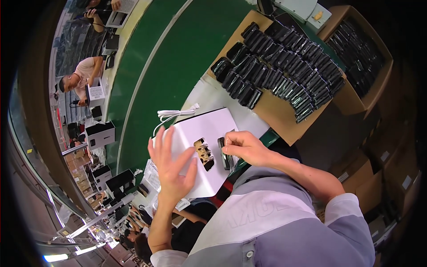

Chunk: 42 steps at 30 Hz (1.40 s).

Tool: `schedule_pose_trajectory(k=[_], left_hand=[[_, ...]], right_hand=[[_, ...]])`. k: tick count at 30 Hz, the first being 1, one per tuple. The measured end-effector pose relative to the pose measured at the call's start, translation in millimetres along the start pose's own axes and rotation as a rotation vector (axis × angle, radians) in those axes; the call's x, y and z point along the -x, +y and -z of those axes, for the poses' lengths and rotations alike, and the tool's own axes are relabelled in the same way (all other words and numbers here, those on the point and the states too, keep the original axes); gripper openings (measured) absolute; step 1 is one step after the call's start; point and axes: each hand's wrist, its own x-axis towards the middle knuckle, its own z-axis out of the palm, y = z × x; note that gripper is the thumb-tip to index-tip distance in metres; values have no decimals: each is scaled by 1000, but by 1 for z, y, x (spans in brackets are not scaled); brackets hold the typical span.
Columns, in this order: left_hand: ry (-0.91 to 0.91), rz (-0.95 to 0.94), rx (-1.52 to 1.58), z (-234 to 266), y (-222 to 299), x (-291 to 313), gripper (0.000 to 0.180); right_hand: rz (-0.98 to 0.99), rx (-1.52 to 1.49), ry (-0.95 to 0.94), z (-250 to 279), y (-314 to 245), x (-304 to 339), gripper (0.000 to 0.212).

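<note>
A white box-shaped housing [216,122] lies in front of me, with a cut-out in its face. Brass-coloured and metal parts [203,153] show inside that cut-out. My left hand [172,167] is over the housing's left side, fingers spread and nothing in them; whether it touches the surface I cannot tell. At the housing's right side my right hand [243,147] pinches a slim black part [226,161] that seems to be in clear plastic film. Its thumb and index finger are closed at the part's upper end.
Rows of black wrapped parts [284,66] lie on a cardboard sheet [284,127] at the upper right, beside an open carton [371,95] of similar parts. A coiled white cable [171,114] rests behind the housing. The green conveyor [167,66] curves past; co-workers [84,73] sit across it.
</note>
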Motion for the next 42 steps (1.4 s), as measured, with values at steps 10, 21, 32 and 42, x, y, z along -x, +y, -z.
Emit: schedule_pose_trajectory(k=[10, 21, 32, 42], left_hand=[[254, 417, 216, -7, -44, 28, 69], [197, 594, 529, -37, -67, 36, 75], [197, 606, 539, -41, -73, 38, 79], [155, 561, 598, -43, -88, 46, 89]], right_hand=[[82, 83, -35, -12, -6, -13, 26], [80, 330, -28, -31, -30, -29, 26], [32, 334, -89, -36, -38, -36, 26], [13, 235, -103, -39, -28, -39, 25]])
